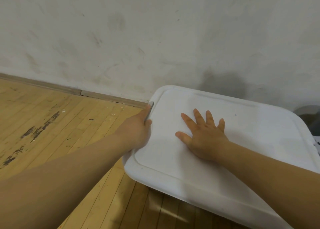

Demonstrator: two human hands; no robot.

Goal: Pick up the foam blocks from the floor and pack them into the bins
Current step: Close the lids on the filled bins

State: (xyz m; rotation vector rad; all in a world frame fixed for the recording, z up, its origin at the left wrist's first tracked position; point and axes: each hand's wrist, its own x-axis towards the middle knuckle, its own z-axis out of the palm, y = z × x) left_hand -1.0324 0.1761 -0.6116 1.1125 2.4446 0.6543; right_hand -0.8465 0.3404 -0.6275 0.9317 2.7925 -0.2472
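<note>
A white plastic bin lid (233, 142) with rounded corners and a raised border fills the lower right of the frame, lying flat and closed over its bin, set against the wall. No foam blocks show.

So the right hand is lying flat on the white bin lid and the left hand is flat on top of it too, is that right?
Not quite. In the head view the right hand lies flat on the white bin lid, but the left hand grips the lid's left edge, not flat on top.
</note>
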